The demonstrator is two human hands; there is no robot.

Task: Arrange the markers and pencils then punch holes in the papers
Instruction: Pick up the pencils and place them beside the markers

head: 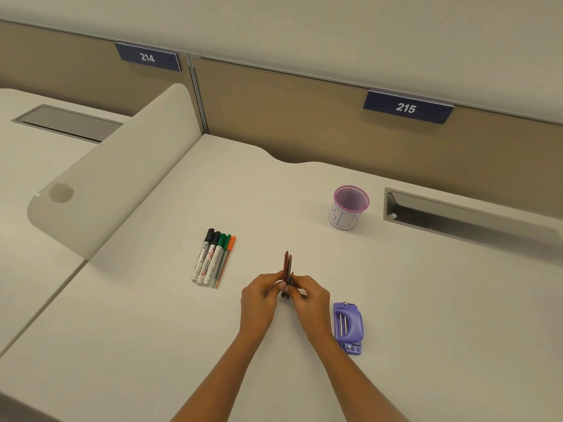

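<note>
A small bundle of reddish-brown pencils (pixel 287 266) stands nearly upright at the middle of the white desk, tips pointing away from me. My left hand (pixel 262 295) and my right hand (pixel 307 295) both pinch its lower end from either side. To the left, several markers and pens (pixel 213 258) lie side by side in a neat row, with black, green and orange caps. A purple hole punch (pixel 348 327) rests on the desk just right of my right wrist. No papers are in view.
A pink mesh pen cup (pixel 349 207) wrapped in white paper stands at the back right. A recessed cable tray (pixel 457 217) runs along the far right. A curved divider (pixel 122 175) bounds the desk on the left; a partition wall (pixel 304 117) closes the back.
</note>
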